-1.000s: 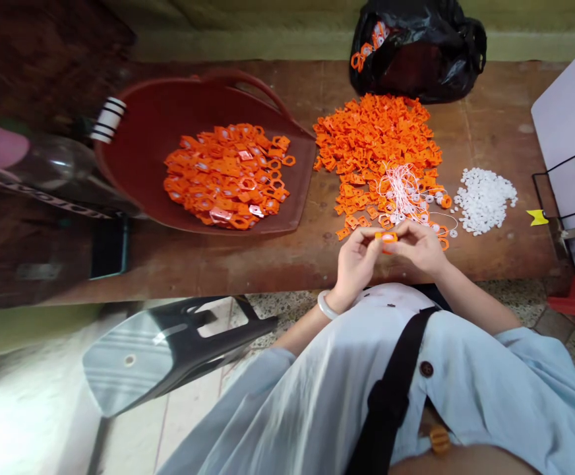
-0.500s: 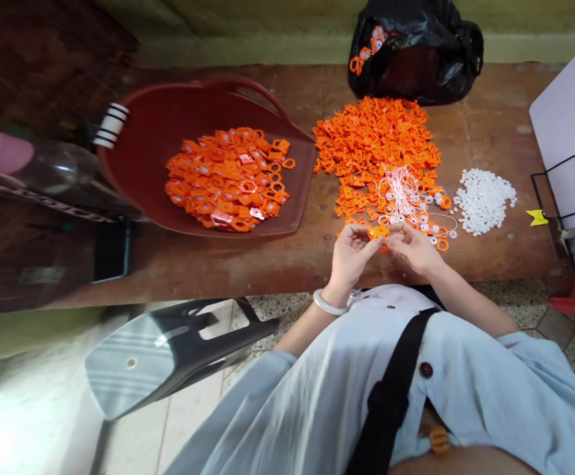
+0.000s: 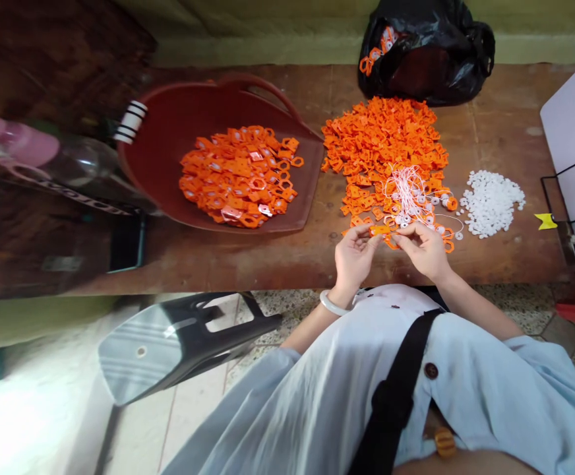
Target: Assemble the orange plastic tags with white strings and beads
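Observation:
My left hand (image 3: 355, 258) pinches a small orange plastic piece (image 3: 380, 230) between thumb and fingers, just above the table's front part. Close on its right, my right hand (image 3: 424, 252) has thumb and forefinger pressed together at the piece's right end. What lies between those fingertips is too small to tell. Just beyond the hands lies a bundle of thin white strings (image 3: 406, 191) with white discs and orange rings. Behind it spreads a heap of loose orange plastic pieces (image 3: 386, 135). Small white plastic parts (image 3: 494, 203) are piled to the right.
At left, a dark red basket (image 3: 169, 119) holds many orange pieces. A black plastic bag (image 3: 436, 59) stands at the back. A phone (image 3: 126, 244) and a bottle with a pink top (image 3: 25, 142) lie left. A grey stool (image 3: 169, 349) stands below the table's front edge.
The whole view has shifted, so things appear slightly farther right. My fingertips have drawn a little apart, and the orange piece stays in my left hand.

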`<state>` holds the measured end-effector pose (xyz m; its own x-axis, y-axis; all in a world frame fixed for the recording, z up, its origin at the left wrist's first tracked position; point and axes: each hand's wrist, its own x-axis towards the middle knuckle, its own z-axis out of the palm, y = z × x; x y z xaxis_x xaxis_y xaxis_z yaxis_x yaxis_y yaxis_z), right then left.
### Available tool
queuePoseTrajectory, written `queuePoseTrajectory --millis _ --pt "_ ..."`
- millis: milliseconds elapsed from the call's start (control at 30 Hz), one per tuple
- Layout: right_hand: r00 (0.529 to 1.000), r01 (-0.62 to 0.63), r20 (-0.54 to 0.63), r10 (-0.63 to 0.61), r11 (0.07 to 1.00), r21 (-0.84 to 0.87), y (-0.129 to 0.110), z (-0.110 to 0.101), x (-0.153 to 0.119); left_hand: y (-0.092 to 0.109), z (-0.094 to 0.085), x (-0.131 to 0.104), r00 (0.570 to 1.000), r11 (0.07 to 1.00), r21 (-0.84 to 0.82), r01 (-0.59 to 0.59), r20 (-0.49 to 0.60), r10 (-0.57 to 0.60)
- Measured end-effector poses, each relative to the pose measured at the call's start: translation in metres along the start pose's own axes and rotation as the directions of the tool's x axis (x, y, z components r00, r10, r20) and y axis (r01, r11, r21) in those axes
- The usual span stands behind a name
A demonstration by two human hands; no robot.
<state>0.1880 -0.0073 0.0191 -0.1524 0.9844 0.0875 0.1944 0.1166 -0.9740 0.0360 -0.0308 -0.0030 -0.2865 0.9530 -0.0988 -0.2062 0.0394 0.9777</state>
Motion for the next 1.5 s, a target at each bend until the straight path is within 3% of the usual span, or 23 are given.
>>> queuePoseTrajectory --millis 167,333,433,533,700,800,867,933,1000,1067,1133,1200,1267,1333,1400,1433,1500 --pt "1.0 0.008 -0.006 -0.008 1.0 0.021 0.008 0.002 -0.002 0.001 0.007 -0.002 0.999 1.0 -0.007 0.003 0.041 -0.003" --pt "0.999 -0.035 -0.001 0.035 0.999 0.035 0.011 0.001 -0.005 -0.002 0.007 0.001 0.999 0.997 0.063 -0.048 0.003 0.048" --pt "0.998 -0.052 -0.035 0.053 0.999 0.014 0.011 -0.003 -0.007 -0.002 -0.001 0.01 0.987 0.986 0.136 -0.096 -0.117 0.112" --pt "0.991 -0.073 -0.11 0.076 0.997 0.028 0.012 -0.01 -0.008 0.002 -0.017 0.026 0.941 0.973 0.189 -0.135 -0.282 0.185" --pt "0.975 -0.102 -0.189 0.112 0.993 0.062 0.013 -0.027 -0.005 0.007 -0.043 0.048 0.932 0.956 0.233 -0.176 -0.272 0.238" --pt "0.971 -0.116 -0.204 0.124 0.992 0.053 0.011 -0.03 -0.004 0.005 -0.038 0.045 0.915 0.955 0.237 -0.176 -0.32 0.248" --pt "0.976 -0.108 -0.183 0.12 0.991 0.074 0.01 -0.026 -0.003 0.002 -0.022 0.034 0.937 0.961 0.21 -0.179 -0.262 0.232" --pt "0.983 -0.1 -0.145 0.113 0.99 0.095 0.009 -0.022 -0.003 -0.002 -0.005 0.022 0.982 0.975 0.158 -0.153 -0.084 0.168" --pt "0.985 -0.101 -0.134 0.113 0.991 0.092 0.011 -0.023 -0.002 -0.004 0.0 0.017 0.994 0.988 0.112 -0.102 0.05 0.097" --pt "0.979 -0.108 -0.169 0.119 0.992 0.068 0.015 -0.032 -0.001 -0.001 -0.011 0.024 0.993 0.987 0.126 -0.1 -0.056 0.108" --pt "0.968 -0.113 -0.221 0.122 0.992 0.054 0.02 -0.042 0.0 0.004 -0.031 0.037 0.953 0.977 0.162 -0.14 -0.244 0.177" --pt "0.962 -0.117 -0.241 0.128 0.991 0.06 0.024 -0.045 0.0 0.009 -0.041 0.044 0.914 0.968 0.181 -0.172 -0.338 0.226" --pt "0.967 -0.121 -0.215 0.135 0.99 0.077 0.024 -0.037 0.0 0.01 -0.031 0.038 0.932 0.967 0.193 -0.166 -0.289 0.218" --pt "0.98 -0.113 -0.155 0.127 0.989 0.096 0.022 -0.025 0.001 0.005 -0.008 0.024 0.987 0.983 0.142 -0.116 -0.093 0.13" --pt "0.987 -0.106 -0.112 0.119 0.988 0.111 0.021 -0.018 0.003 -0.002 0.01 0.012 0.997 0.998 0.06 -0.029 0.076 0.024" --pt "0.986 -0.109 -0.115 0.122 0.987 0.117 0.022 -0.02 0.004 -0.004 0.013 0.011 0.995 0.999 0.031 0.006 0.099 -0.009" --pt "0.974 -0.126 -0.174 0.148 0.984 0.127 0.027 -0.03 0.005 -0.007 0.005 0.016 1.0 1.0 0.009 0.02 0.008 -0.02"
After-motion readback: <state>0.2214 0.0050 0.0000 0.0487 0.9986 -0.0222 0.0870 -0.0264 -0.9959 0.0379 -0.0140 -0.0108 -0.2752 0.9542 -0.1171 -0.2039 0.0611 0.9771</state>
